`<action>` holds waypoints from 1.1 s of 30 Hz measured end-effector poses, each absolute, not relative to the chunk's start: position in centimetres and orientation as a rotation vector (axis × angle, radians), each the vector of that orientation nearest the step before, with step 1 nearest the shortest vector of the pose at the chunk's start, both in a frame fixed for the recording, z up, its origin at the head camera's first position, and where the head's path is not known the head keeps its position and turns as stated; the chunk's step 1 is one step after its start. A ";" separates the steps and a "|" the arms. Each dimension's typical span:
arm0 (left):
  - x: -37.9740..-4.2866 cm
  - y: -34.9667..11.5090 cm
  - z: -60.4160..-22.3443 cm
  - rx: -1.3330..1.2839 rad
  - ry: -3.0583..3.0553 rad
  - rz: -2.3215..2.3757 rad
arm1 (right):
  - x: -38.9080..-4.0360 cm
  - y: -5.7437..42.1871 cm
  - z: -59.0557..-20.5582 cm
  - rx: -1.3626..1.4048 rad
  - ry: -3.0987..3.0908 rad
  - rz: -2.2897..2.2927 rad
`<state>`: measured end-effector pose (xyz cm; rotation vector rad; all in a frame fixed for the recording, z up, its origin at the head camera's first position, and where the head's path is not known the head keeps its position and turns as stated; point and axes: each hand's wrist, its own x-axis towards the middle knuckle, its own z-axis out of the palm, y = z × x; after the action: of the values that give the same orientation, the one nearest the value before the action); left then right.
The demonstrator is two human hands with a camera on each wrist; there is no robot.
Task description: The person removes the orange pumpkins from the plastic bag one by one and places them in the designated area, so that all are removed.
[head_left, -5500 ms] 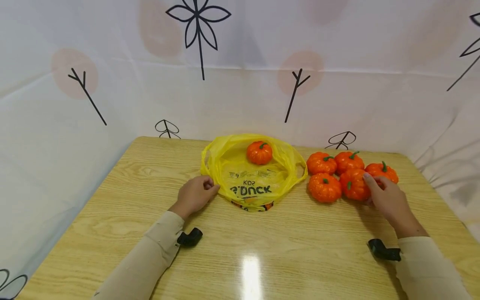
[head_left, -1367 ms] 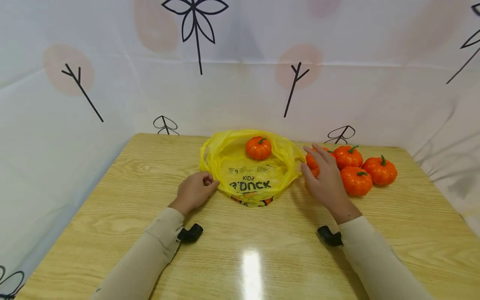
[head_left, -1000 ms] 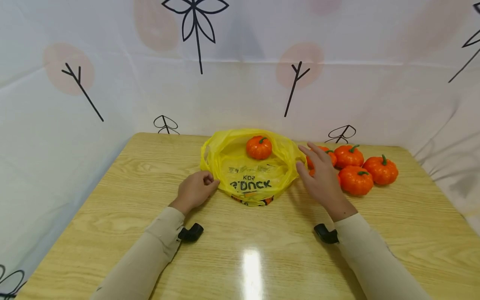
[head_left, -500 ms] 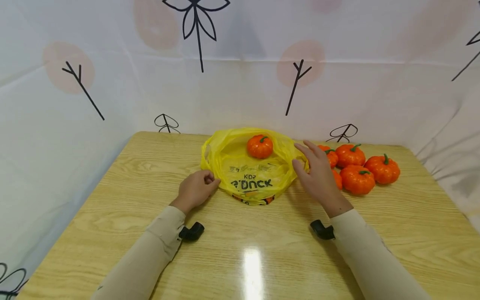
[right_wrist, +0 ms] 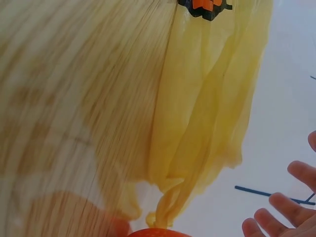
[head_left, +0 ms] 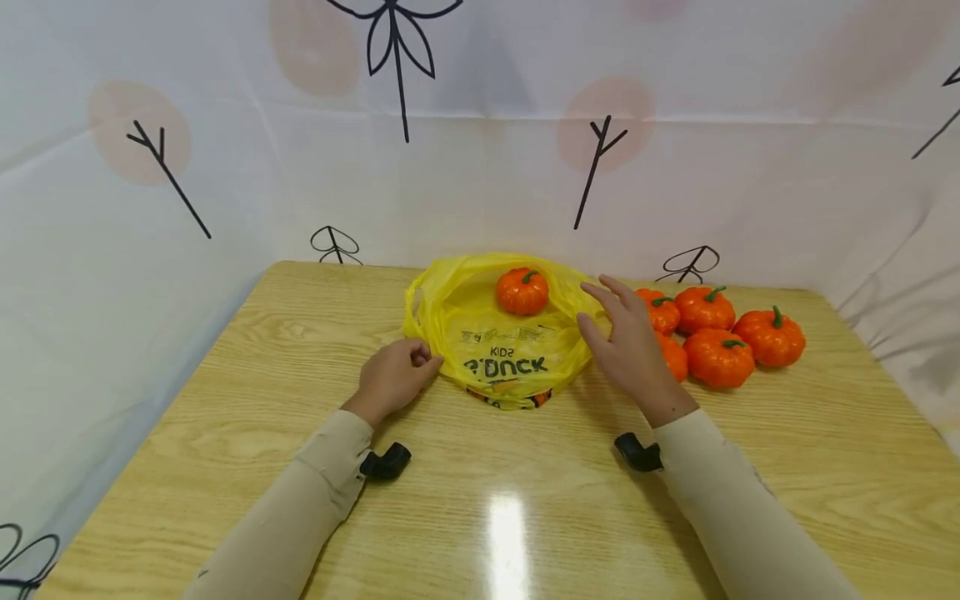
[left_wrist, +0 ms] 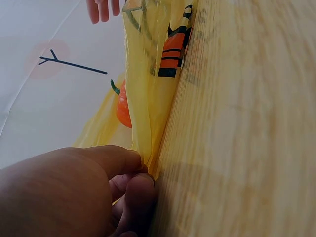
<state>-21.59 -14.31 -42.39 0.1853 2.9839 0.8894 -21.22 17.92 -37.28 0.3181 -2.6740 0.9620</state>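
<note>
A thin yellow plastic bag [head_left: 459, 310] lies with its mouth spread, and one small orange pumpkin [head_left: 522, 291] with a green stem sits inside. At the bag's near left rim my left hand [head_left: 392, 379] pinches the film between thumb and fingers, as the left wrist view shows of the gathered bag edge [left_wrist: 140, 143]. My right hand [head_left: 630, 350] hovers at the bag's right side with spread fingers, covering part of its handle. In the right wrist view the fingers [right_wrist: 284, 212] hold nothing, apart from the bag wall [right_wrist: 202, 113].
Several more pumpkins [head_left: 720, 358] cluster right of the bag, close beside the right hand, which partly hides two. The wooden table [head_left: 465, 500] ends at a white patterned cloth [head_left: 487, 192] behind. Black wrist pieces [head_left: 386, 461] stick out from both sleeves.
My right hand has left the pumpkins at the right, where it touched one, and moved left to the bag's right edge with fingers spreading. The left hand keeps its pinch on the rim.
</note>
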 end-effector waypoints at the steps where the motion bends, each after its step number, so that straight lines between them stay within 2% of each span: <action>1: -21.6 -14.3 -42.4 0.185 2.983 0.888 | -21.3 17.8 -37.3 0.317 -2.675 0.964; 33: -21.7 -14.4 -42.5 0.194 2.990 0.902 | -22.7 16.0 -37.1 0.378 -2.717 0.951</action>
<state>-21.73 -14.40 -42.52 0.1938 2.9898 0.9018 -22.73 15.97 -37.10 0.3777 -2.7167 0.9510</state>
